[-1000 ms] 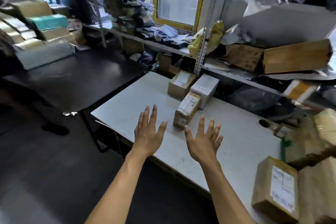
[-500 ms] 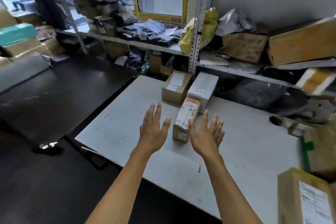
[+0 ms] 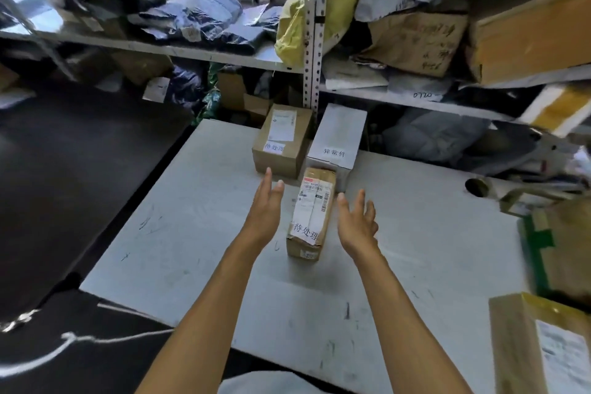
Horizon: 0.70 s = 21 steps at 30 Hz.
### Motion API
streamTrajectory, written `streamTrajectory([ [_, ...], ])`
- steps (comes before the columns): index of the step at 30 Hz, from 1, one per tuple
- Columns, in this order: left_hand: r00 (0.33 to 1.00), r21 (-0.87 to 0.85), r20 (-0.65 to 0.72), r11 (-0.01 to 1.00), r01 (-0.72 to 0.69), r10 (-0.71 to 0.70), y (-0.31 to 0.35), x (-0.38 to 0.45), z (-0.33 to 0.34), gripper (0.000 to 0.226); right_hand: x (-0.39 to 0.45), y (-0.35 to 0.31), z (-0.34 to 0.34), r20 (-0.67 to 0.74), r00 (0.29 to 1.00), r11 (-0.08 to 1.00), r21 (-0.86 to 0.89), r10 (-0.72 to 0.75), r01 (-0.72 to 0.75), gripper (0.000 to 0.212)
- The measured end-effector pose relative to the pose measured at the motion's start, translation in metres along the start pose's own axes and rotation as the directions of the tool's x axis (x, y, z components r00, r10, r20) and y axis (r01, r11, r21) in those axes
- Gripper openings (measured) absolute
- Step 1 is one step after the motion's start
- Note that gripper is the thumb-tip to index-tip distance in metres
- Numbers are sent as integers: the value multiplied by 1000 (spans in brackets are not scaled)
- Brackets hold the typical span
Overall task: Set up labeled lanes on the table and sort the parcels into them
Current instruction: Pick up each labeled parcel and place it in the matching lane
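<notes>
1. Three parcels sit at the far middle of the white table (image 3: 198,233): a long brown parcel (image 3: 311,217) nearest, lying lengthwise away from the person, with a shipping label and a handwritten slip on top.
2. Behind it, a brown box (image 3: 283,141) at far left and a white box (image 3: 340,137) at far right, side by side, each with a handwritten label facing the camera. The long parcel's far end looks to touch the white box; contact unclear.
3. Left hand (image 3: 265,211) hovers just left of the long parcel, palm turned inward toward it, fingers (image 3: 268,174) straight and held close together, thumb apart. Holds nothing; no clear contact with the parcel.
4. Right hand (image 3: 356,221) hovers just right of the parcel, palm inward, fingers (image 3: 361,198) relaxed and slightly spread, thumb extended forward. Holds nothing; a gap shows between it and the parcel.
5. Parcel lies between the two hands, flat on the table.
6. Another brown labelled parcel (image 3: 540,345) at the near right corner of the table; a box with green tape (image 3: 556,243) behind it at the right edge.
7. Round cable hole (image 3: 475,187) in the table at far right.
8. Metal shelving (image 3: 311,41) behind the table, stuffed with mailer bags and cardboard boxes.
9. Dark table (image 3: 64,169) to the left.
</notes>
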State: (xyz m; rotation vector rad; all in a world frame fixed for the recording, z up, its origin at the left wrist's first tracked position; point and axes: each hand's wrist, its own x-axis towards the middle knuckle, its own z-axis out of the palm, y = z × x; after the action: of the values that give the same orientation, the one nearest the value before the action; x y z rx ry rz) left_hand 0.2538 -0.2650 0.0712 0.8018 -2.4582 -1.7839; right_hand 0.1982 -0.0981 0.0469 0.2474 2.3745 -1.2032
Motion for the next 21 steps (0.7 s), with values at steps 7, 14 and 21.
streamTrajectory([
  [7, 908, -172, 243, 907, 385, -340, -10, 52, -1, 71, 29, -7, 12, 269, 924, 754, 537, 273, -378, 79],
  [14, 815, -167, 355, 827, 537, -458, -19, 78, 14, 75, 30, -40, 18, 339, 885, 710, 533, 320, -461, 81],
  [21, 783, -110, 487, 862, 494, -387, -12, 80, 29, 69, 62, -29, 50, 359, 914, 701, 602, 189, -381, 96],
])
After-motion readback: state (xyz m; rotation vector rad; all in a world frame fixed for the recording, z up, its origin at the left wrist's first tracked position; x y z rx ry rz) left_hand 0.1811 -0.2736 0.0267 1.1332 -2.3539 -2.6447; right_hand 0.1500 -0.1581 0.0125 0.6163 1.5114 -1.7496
